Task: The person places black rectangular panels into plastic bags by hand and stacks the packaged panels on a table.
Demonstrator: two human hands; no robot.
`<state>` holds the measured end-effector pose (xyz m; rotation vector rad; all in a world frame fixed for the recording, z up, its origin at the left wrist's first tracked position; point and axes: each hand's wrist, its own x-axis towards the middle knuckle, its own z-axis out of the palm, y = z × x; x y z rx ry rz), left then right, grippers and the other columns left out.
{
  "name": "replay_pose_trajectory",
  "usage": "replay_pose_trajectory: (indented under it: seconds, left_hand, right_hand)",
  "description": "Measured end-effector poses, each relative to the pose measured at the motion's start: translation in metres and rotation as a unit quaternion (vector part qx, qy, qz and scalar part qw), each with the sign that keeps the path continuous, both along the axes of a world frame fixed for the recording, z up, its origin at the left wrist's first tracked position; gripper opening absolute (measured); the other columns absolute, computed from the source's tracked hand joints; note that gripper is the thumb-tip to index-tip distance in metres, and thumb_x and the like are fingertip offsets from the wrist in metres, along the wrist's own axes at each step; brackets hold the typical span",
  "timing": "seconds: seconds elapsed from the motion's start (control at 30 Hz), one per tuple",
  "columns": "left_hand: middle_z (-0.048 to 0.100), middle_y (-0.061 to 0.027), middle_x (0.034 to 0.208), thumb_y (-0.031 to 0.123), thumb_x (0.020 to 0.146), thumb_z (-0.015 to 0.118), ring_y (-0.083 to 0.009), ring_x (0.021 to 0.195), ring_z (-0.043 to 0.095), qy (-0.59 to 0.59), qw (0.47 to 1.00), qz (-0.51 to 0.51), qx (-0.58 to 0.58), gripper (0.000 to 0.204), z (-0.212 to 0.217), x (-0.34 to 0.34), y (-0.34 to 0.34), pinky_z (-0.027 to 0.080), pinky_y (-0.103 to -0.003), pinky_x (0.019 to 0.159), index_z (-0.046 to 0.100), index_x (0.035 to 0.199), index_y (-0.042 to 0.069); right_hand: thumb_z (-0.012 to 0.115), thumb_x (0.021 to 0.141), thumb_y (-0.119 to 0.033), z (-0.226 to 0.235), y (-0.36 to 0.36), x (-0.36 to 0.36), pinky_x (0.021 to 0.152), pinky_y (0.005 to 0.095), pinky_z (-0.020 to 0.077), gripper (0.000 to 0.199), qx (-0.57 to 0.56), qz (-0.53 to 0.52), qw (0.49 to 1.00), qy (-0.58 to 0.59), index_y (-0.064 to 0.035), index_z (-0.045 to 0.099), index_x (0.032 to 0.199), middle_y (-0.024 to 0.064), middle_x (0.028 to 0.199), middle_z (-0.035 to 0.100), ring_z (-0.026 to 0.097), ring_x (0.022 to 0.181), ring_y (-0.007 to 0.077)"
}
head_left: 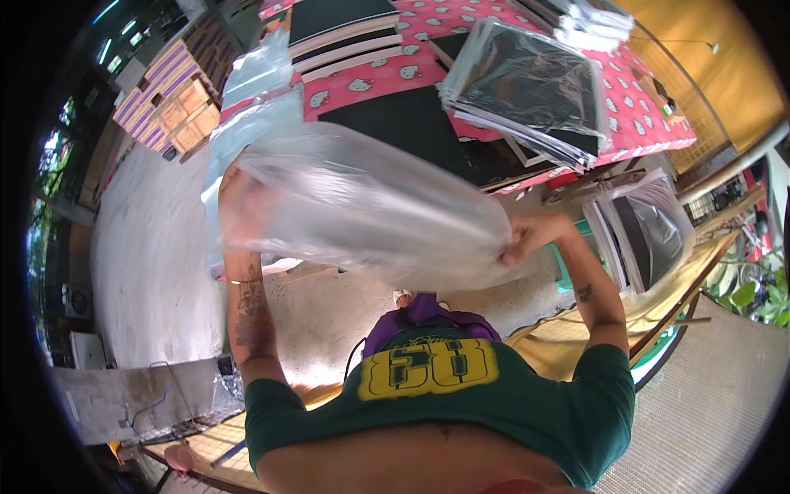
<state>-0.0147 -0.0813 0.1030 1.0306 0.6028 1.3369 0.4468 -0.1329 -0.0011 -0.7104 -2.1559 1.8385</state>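
A large clear plastic bag [370, 198] stretches across in front of me, smeared by motion. My right hand [535, 235] pinches its right end, fingers closed on the plastic. At the other end, my left hand [247, 202] shows blurred through the film; its fingers are too smeared to read. Just beyond the bag, a flat black panel [403, 119] lies on the table, partly covered by the bag. To its right sits a stack of black-faced panels in clear plastic [531, 86].
A pink patterned cloth [358, 86] covers the table. More black-topped panels [341, 37] are piled at its far side. Pale plastic sheets [255, 99] hang over its left edge. Bagged panels [638, 235] stand at right beside a green stool [564, 267]. Cartons [177, 90] are stacked far left.
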Motion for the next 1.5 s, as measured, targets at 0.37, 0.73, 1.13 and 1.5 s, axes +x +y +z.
replay_pose_trajectory:
  seconds: [0.37, 0.73, 1.13, 1.5]
  left_hand:
    - [0.062, -0.0109, 0.093, 0.029, 0.091, 0.046, -0.0228, 0.083, 0.059, 0.019, 0.994, 0.077, 0.077, 0.03, -0.101, -0.038, -0.01, 0.051, -0.033, 0.072, 0.054, 0.105, 0.003]
    - [0.055, -0.0041, 0.068, 0.007, 0.082, 0.047, -0.0127, 0.053, 0.051, 0.312, 0.875, 0.254, -0.269, 0.045, -0.239, 0.05, -0.099, 0.044, -0.026, 0.051, 0.047, 0.127, 0.007]
    - [0.062, -0.0047, 0.095, 0.002, 0.079, 0.052, -0.0091, 0.072, 0.052, 0.298, 0.911, 0.188, -0.213, 0.045, -0.21, 0.009, -0.098, 0.043, -0.023, 0.066, 0.05, 0.123, 0.0]
    - [0.056, -0.0122, 0.117, 0.012, 0.088, 0.05, -0.0196, 0.105, 0.052, -0.004, 0.973, 0.225, -0.044, 0.036, 0.014, -0.044, -0.008, 0.042, -0.037, 0.09, 0.049, 0.121, -0.003]
  right_hand:
    - [0.063, 0.079, -0.025, -0.077, -0.026, 0.016, 0.079, 0.0381, 0.0499, 0.04, -0.2, -0.216, 0.916, 0.273, -0.0003, 0.052, 0.109, 0.0125, 0.099, 0.061, 0.059, 0.094, 0.0218]
    - [0.055, 0.076, -0.004, -0.16, -0.04, -0.03, 0.059, 0.0393, 0.0501, 0.057, 0.045, -0.605, 0.768, -0.204, -0.0088, 0.042, 0.13, 0.0176, 0.089, 0.063, 0.064, 0.071, 0.0296]
    - [0.05, 0.076, 0.002, -0.099, -0.039, -0.056, 0.051, 0.0286, 0.0458, 0.031, 0.034, -0.637, 0.77, 0.0, -0.0036, 0.054, 0.106, 0.0097, 0.079, 0.061, 0.058, 0.058, 0.0157]
    - [0.051, 0.087, -0.044, 0.138, 0.024, -0.038, 0.103, 0.0385, 0.0336, 0.068, -0.192, -0.416, 0.717, 0.525, -0.0038, 0.031, 0.139, 0.0133, 0.133, 0.045, 0.046, 0.119, 0.0243]
